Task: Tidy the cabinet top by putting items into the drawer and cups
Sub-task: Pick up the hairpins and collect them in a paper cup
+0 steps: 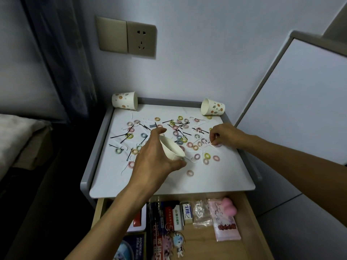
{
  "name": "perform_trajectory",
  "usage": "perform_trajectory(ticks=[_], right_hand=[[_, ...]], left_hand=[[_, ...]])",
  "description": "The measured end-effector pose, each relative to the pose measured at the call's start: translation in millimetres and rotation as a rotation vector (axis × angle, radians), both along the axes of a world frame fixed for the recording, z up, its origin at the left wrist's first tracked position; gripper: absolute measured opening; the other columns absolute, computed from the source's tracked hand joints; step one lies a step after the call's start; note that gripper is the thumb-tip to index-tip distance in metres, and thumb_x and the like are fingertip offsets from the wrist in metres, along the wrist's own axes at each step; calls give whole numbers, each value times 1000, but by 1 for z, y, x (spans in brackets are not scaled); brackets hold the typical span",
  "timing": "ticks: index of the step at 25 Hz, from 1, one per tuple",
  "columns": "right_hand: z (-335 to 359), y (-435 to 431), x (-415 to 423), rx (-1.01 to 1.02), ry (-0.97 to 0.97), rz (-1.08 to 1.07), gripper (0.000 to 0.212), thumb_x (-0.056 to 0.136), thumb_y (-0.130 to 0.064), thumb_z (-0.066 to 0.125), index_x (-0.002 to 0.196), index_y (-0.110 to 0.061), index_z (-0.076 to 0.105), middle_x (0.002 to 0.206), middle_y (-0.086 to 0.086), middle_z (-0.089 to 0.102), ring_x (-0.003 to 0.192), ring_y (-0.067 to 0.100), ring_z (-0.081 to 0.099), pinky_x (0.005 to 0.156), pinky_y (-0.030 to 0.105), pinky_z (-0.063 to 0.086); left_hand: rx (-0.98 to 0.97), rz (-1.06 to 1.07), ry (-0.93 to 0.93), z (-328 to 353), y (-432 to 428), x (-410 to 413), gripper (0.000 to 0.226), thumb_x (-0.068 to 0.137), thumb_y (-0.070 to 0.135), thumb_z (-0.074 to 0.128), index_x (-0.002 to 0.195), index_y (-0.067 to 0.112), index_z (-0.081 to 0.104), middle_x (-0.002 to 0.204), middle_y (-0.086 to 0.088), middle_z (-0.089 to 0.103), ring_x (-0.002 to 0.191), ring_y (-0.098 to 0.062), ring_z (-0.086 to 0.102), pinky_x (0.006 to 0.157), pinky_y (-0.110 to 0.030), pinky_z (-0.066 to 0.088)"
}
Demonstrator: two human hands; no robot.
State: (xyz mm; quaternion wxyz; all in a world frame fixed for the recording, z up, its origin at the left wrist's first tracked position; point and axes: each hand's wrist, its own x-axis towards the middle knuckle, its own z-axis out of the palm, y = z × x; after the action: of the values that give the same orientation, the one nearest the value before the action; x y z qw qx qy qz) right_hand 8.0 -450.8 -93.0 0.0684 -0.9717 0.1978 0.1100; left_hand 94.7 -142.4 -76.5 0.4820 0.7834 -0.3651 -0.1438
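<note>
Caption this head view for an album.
Left hand holds a paper cup; right hand reaches among hair ties littering the cabinet top.

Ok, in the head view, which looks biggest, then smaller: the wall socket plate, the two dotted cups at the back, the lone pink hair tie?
1. wall socket plate
2. back-left dotted cup and back-right dotted cup: they look alike, so tied
3. lone pink hair tie, smallest, though nearest

Head-worn view, angled steeply down, close over cabinet top [216, 178]
</note>
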Motion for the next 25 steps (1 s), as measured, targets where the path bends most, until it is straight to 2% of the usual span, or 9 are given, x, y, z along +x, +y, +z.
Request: perform_trajectory(ticks=[4, 7, 10, 13, 17, 21, 23, 25], right_hand=[[6, -1, 0, 54, 11, -15, 12, 83, -16, 74, 86, -23, 65, 83, -10, 62, 77, 6, 55, 62, 17, 37], [7, -2, -1, 40, -87, -37, 9, 86, -14, 71, 92, -21, 69, 85, -7, 66, 74, 2, 55, 62, 14, 37], [1, 1, 0, -11, -117, -33, 11, 87, -13, 69, 97, -17, 71, 88, -5, 64, 78, 5, 54, 63, 12, 37], [-4, 1, 1, -14, -130, -42, 7, 86, -10, 69, 91, -14, 72, 88, -4, 64, 84, 11, 58, 65, 9, 36], [-8, -1, 0, -11, -120, -47, 7, 90, -12, 63, 88, -13, 69, 87, -5, 60, 86, 12, 56, 67, 16, 38], [-4, 4, -3, -161, -28, 71, 12, 95, -11, 48, 87, -17, 54, 84, 1, 57, 80, 17, 51, 64, 28, 37], [6, 7, -6, -205, -20, 141, 11, 96, -12, 46, 89, -19, 51, 79, -3, 54, 75, 15, 49, 63, 28, 39], [14, 6, -7, -189, -23, 165, 11, 97, -13, 48, 98, -21, 56, 80, -7, 53, 72, 11, 51, 65, 27, 45]], left_hand=[[5, 2, -2, 0, 0, 1, 94, 61, 33, 90, 138, 31, 35, 115, 10, 51, 104, -16, 51, 78, -27, 39], [7, 5, 1, -1, 1, 2, 95, 60, 33, 90, 138, 31, 35, 120, 7, 55, 105, -18, 53, 79, -29, 43], [7, 7, 3, 0, 1, 2, 95, 61, 33, 90, 138, 31, 35, 122, 7, 55, 107, -19, 54, 82, -31, 46], [6, 4, 8, -1, 1, 2, 94, 61, 34, 90, 138, 31, 35, 121, 7, 55, 107, -19, 54, 83, -32, 47], [9, 3, 12, -2, 0, 2, 94, 60, 34, 90, 137, 32, 36, 121, 8, 55, 108, -17, 53, 82, -30, 44], [6, 0, 19, -2, -1, 3, 94, 61, 34, 90, 138, 31, 36, 121, 8, 54, 108, -18, 53, 81, -29, 42], [8, -1, 16, -1, -1, 3, 94, 61, 34, 90, 138, 31, 36, 124, 6, 55, 109, -19, 53, 81, -29, 42], [9, -2, 15, -1, -1, 2, 94, 61, 34, 90, 138, 31, 36, 124, 6, 55, 109, -19, 53, 82, -30, 43]])
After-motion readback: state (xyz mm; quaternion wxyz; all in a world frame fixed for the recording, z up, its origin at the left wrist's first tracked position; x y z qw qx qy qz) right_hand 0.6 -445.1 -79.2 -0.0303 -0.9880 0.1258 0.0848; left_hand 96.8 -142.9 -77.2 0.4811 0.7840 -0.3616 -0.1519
